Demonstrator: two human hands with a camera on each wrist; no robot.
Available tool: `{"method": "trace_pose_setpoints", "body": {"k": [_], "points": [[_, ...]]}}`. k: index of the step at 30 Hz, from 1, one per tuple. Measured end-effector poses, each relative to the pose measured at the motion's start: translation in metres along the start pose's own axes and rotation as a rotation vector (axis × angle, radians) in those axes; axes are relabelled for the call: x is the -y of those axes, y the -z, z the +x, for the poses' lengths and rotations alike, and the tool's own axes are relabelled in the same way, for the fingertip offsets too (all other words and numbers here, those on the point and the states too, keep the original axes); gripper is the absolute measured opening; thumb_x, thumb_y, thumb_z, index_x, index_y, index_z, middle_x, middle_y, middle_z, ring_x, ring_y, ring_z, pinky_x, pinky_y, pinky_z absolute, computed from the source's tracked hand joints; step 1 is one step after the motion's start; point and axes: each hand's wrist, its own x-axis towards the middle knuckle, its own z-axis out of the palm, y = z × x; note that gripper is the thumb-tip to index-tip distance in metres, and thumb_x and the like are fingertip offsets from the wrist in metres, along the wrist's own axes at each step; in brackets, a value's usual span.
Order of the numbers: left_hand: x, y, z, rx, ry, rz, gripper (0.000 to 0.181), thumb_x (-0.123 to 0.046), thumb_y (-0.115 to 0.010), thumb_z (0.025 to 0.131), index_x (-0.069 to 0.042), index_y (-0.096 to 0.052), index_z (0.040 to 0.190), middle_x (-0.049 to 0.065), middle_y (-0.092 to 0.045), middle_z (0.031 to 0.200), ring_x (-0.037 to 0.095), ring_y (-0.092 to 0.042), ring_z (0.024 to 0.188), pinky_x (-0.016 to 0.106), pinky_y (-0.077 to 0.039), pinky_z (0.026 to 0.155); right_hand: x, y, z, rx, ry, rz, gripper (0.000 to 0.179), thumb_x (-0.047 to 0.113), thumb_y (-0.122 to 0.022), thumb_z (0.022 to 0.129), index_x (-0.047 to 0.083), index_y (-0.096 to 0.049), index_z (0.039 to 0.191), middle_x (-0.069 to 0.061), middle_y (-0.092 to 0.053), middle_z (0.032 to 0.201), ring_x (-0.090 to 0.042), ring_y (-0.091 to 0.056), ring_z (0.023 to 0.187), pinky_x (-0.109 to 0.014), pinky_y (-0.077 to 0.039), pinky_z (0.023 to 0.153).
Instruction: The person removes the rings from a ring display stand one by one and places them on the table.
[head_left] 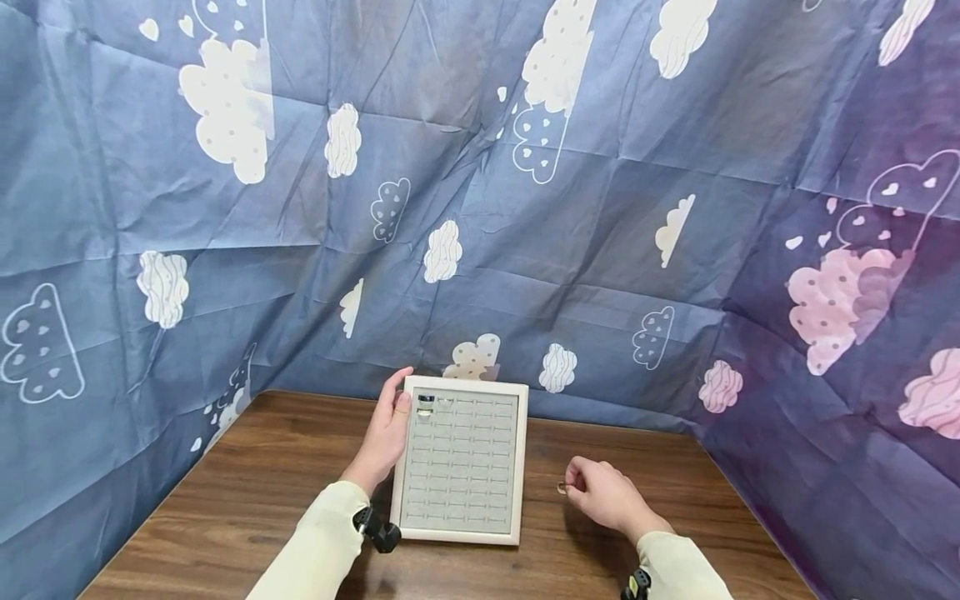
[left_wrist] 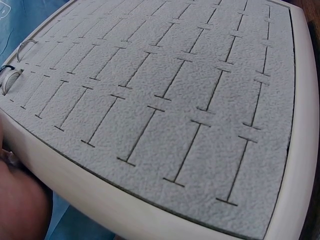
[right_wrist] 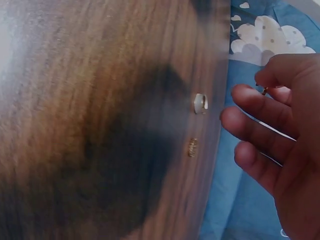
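No text, label, brand, number or sign can be read: none on the framed ring tray [head_left: 459, 468] held in the left grip [head_left: 384, 437], on the ring [head_left: 562, 487] in the right grip [head_left: 603, 492], or on the cloth [head_left: 300, 208] beyond both, printed with clouds and hearts.

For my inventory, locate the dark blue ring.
In the head view, the dark blue ring sits at the top left of the white-framed rectangular grey board, above a pale ring.
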Motion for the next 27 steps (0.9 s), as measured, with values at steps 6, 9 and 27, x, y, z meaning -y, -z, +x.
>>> {"method": "trace_pose_setpoints", "body": {"k": [6, 9, 27], "points": [[0.0, -0.001, 0.001, -0.002, 0.0, 0.009, 0.044, -0.024, -0.034, 0.12, -0.025, -0.036, 0.164, 0.021, -0.06, 0.124, 0.019, -0.067, 0.095, 0.032, -0.056, 0.083, -0.007, -0.014, -0.004, 0.031, -0.006, 0.014, 0.023, 0.011, -0.077, 0.09, 0.023, -0.057, 0.086, 0.013, -0.055, 0.067, -0.004, -0.048, 0.059, -0.027, -0.038, 0.057], [-0.001, -0.001, 0.001, -0.004, -0.003, 0.015, 0.044, -0.023, -0.034, 0.12, -0.025, -0.036, 0.164, 0.021, -0.06, 0.124, 0.019, -0.067, 0.095, 0.032, -0.056, 0.083, -0.007, -0.019, -0.005, 0.043, -0.007, 0.018, 0.023, 0.011, -0.077, 0.091, 0.022, -0.058, 0.086, 0.013, -0.055, 0.066, -0.004, -0.049, 0.059, -0.028, -0.039, 0.057], [-0.002, -0.001, 0.0, -0.008, 0.009, 0.011, 0.045, -0.021, -0.034, 0.12, -0.023, -0.035, 0.165, 0.022, -0.063, 0.125, 0.017, -0.068, 0.096, 0.031, -0.056, 0.085, -0.014, -0.037, -0.01, 0.033, -0.093, -0.018, 0.027, 0.011, -0.082, 0.086, 0.023, -0.058, 0.083, 0.008, -0.052, 0.071, -0.014, -0.05, 0.07, -0.038, -0.042, 0.064]]}}
